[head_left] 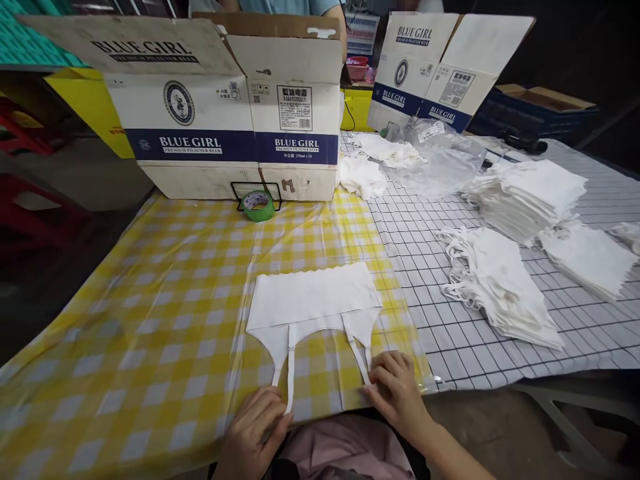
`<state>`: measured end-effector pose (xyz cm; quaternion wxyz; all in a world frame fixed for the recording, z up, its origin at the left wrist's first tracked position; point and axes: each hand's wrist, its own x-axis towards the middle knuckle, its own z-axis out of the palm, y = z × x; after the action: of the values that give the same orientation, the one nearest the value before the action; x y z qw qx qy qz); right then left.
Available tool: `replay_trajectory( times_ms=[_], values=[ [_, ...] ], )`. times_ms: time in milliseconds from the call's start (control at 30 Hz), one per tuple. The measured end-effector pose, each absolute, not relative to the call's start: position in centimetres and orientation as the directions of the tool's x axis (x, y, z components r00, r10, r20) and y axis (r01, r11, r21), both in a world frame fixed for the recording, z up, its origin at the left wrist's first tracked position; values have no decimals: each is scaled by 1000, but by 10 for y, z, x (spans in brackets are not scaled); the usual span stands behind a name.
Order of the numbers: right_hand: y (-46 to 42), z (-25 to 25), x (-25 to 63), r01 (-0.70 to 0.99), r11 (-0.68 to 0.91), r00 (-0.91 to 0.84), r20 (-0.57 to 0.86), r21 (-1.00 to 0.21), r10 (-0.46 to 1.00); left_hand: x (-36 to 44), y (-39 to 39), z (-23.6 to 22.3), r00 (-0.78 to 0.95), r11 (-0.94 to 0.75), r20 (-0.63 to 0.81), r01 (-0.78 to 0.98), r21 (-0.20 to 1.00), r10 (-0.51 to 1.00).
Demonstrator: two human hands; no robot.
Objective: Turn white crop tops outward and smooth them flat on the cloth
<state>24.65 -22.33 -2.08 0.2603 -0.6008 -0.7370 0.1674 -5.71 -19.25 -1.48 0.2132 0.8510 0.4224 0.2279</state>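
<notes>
A white strappy camisole top (315, 293) lies flat on the yellow checked tablecloth (175, 280), its scalloped hem away from me and its thin straps toward me. At the front edge of the table, my left hand (257, 427) is closed on the ends of the left pair of straps. My right hand (395, 387) pinches the right pair of straps in the same way. Both sets of straps look fairly straight. To the right, a pile of similar white tops (500, 287) rests with its straps facing left.
A large printed carton (200, 113) stands at the back, with a roll of green tape (259, 207) before it. A taller stack of white garments (525, 193), a clear plastic bag (440, 160) and another carton (425, 67) are to the right. A person (285, 7) is behind the carton.
</notes>
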Motion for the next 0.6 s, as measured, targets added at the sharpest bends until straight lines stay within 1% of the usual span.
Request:
replay_trajectory(
  times_ms=[67,267,400,533,600],
  values=[
    [-224,-21,248,801,235,-153,191,-551,970,-56,-194,-16,537,-548,205,623,558,818],
    [-230,-16,248,767,265,-146,243,-585,959,-57,-202,-20,500,-574,293,622,533,815],
    [-232,-16,248,749,263,-143,238,-608,961,-60,-205,-21,497,-582,311,619,528,810],
    [-231,-18,249,748,245,-128,229,-616,965,-61,-205,-20,413,-545,357,657,521,838],
    [-230,-19,251,752,222,-96,231,-620,968,-61,-204,-17,392,-518,338,664,539,856]
  ],
)
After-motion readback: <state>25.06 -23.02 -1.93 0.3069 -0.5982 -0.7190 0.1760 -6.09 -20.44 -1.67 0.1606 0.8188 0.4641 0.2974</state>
